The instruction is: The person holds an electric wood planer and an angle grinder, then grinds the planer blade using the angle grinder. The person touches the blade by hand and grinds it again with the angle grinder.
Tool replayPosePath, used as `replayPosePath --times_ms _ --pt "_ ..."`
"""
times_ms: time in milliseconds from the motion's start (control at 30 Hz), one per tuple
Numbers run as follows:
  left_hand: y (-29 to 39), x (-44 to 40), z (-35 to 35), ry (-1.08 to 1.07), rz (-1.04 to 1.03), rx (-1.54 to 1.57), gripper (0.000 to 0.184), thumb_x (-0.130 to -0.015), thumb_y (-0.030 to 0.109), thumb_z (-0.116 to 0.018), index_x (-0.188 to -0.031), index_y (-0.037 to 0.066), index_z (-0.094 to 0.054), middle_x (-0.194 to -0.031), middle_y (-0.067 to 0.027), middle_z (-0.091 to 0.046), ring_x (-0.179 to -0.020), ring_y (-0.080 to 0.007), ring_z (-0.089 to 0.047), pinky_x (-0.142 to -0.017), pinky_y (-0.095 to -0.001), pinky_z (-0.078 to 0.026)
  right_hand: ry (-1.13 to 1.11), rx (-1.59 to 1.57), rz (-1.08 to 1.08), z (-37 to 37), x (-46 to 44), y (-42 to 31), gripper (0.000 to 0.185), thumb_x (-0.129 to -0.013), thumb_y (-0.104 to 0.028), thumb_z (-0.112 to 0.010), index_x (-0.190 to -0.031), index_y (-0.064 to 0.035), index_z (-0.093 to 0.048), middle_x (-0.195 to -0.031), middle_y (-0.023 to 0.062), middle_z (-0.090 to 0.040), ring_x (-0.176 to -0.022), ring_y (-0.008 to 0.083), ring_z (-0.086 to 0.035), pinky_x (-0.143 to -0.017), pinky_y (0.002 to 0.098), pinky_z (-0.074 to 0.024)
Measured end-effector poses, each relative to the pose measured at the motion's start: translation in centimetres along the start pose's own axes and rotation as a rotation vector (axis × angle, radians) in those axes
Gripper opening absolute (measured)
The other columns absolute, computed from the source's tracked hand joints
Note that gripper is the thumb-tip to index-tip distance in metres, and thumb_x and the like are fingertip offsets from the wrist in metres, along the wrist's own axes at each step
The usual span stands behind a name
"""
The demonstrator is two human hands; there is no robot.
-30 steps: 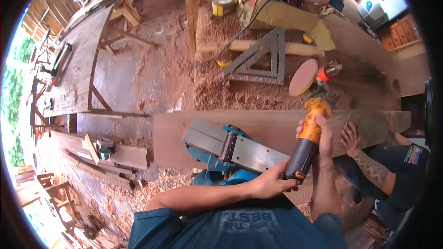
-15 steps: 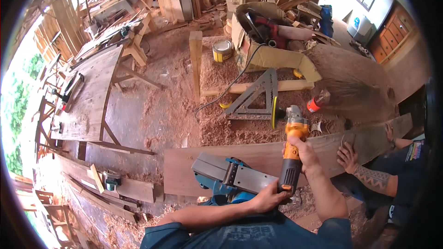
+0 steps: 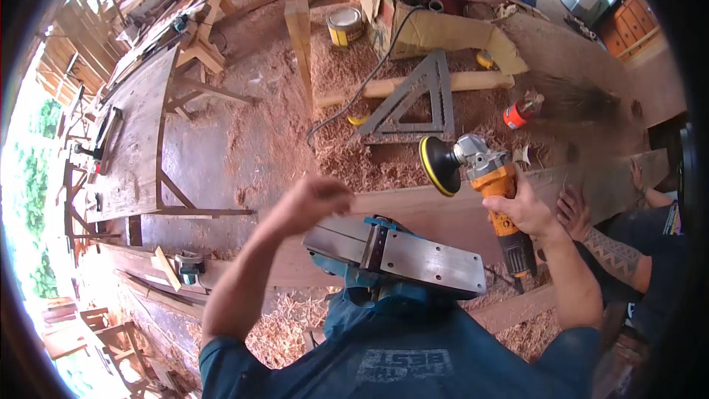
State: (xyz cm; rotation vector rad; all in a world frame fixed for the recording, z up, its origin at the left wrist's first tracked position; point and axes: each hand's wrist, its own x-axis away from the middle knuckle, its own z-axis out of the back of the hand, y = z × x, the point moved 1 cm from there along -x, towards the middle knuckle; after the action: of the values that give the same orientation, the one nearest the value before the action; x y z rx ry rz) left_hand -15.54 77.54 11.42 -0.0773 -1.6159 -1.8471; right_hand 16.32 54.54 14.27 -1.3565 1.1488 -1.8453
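My right hand [image 3: 523,205] is wrapped round the yellow-and-black body of an angle grinder [image 3: 491,174]. A round black backing pad with a yellow rim [image 3: 441,166] is on its head, facing left. My left hand [image 3: 314,203], blurred by motion, is raised off the grinder, over the near board, with its fingers bent; I see nothing in it. Close to my chest a blue electric planer [image 3: 413,260] lies upside down with its metal sole up. Under the tool runs a long wooden board [image 3: 391,203].
A co-worker's hand [image 3: 573,210] rests on the board at right. Beyond it lie a metal triangular square [image 3: 413,103], an orange-red container [image 3: 522,111], a can [image 3: 345,26] and a cardboard box [image 3: 443,33] amid shavings. A wooden bench [image 3: 133,140] stands at left.
My left hand has left the rear end of the grinder and moved up and left. The grinder has tilted and moved right in my right hand, its pad now lower. My view has tipped downward.
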Motion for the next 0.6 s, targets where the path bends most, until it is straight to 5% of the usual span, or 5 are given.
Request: replayPosePath --times_ms 200,433,600 --pt "-7.3 -9.2 0.1 -0.264 0.139 -0.033 0.036 -0.095 0.034 -0.068 -0.109 0.002 -0.072 -0.090 -0.0060 -0.073 -0.082 -0.0129 -0.068 -0.075 -0.0281 -0.055 -0.156 0.275 0.025 1.0 0.0 -0.5 0.079 -0.073 -0.014 -0.082 -0.137 0.0029 -0.039 -0.116 0.0146 -0.063 -0.111 0.0245 -0.061 -0.101 0.0352 -0.0442" --pt "-8.0 -13.1 -4.2 -0.694 0.319 -0.102 0.042 -0.092 0.040 -0.070 -0.111 0.002 -0.074 -0.092 -0.0102 -0.074 -0.082 -0.0148 -0.069 -0.070 -0.0265 -0.059 -0.305 0.621 0.026 0.3 -0.8 -2.2 0.088 -0.065 -0.020 -0.087 -0.136 0.0004 -0.039 -0.115 0.0204 -0.066 -0.111 0.0300 -0.065 -0.098 0.0372 -0.0464" --pt "-8.4 -13.0 -4.9 -0.752 0.301 -0.109 0.043 -0.088 0.043 -0.073 -0.113 0.008 -0.075 -0.094 -0.0091 -0.074 -0.084 -0.0177 -0.069 -0.075 -0.0300 -0.060 -0.410 0.633 0.031 -0.8 -1.7 -2.2 0.093 -0.061 -0.022 -0.091 -0.135 -0.0007 -0.039 -0.109 0.0205 -0.068 -0.105 0.0343 -0.069 -0.091 0.0373 -0.0516"
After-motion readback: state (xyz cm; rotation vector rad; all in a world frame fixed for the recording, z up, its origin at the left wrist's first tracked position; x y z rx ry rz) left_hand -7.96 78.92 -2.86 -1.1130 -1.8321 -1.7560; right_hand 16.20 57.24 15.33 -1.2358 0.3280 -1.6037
